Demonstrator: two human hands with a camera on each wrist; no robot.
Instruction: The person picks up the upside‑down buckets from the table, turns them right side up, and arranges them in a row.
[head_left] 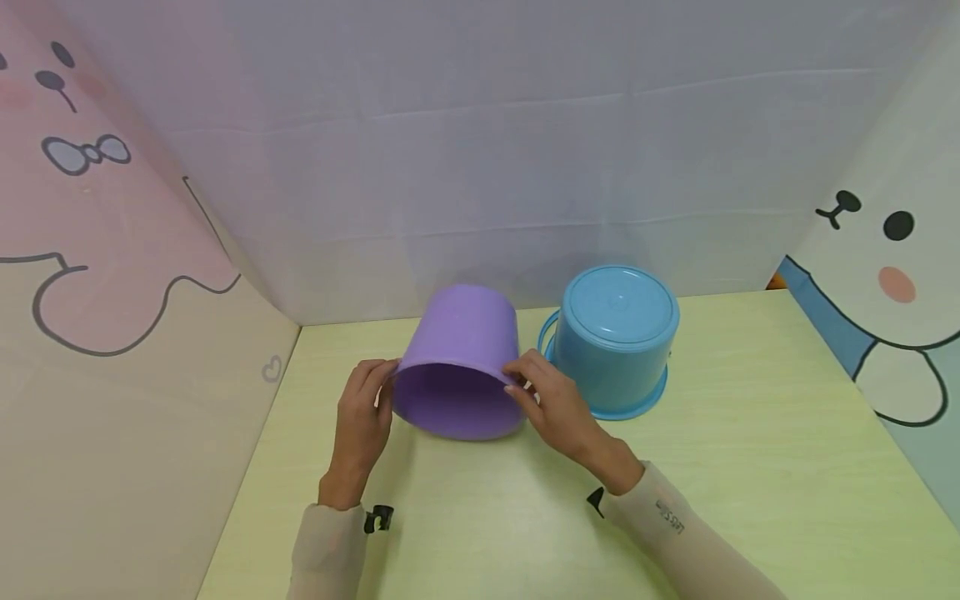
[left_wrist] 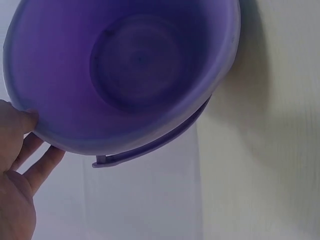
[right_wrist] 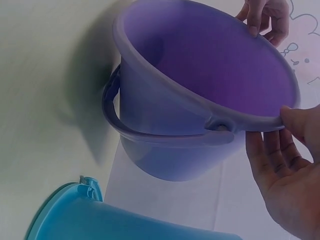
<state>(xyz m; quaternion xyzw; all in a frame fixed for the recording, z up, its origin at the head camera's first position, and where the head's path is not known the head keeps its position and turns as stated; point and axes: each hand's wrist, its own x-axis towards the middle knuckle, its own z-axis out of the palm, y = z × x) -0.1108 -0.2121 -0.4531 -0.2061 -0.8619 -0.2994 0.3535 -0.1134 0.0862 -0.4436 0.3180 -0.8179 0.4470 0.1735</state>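
Observation:
A purple bucket (head_left: 467,329) is tilted with its mouth toward me. My left hand (head_left: 362,412) pinches its rim on the left side, thumb at the inner edge and fingers outside, as the left wrist view shows. On the opposite side my right hand (head_left: 558,408) grips the rim between thumb and fingers. The purple handle (right_wrist: 170,141) hangs down along the bucket's outside in the right wrist view. Just right of the purple bucket, a light blue bucket (head_left: 618,358) stands upside down on the table, its base facing up.
The pale yellow-green table (head_left: 480,517) runs back to a white cloth wall (head_left: 480,167). Side panels with cartoon animals rise at the left (head_left: 135,250) and right (head_left: 900,250). The blue bucket's handle (head_left: 546,331) sticks out on its left, between the two buckets.

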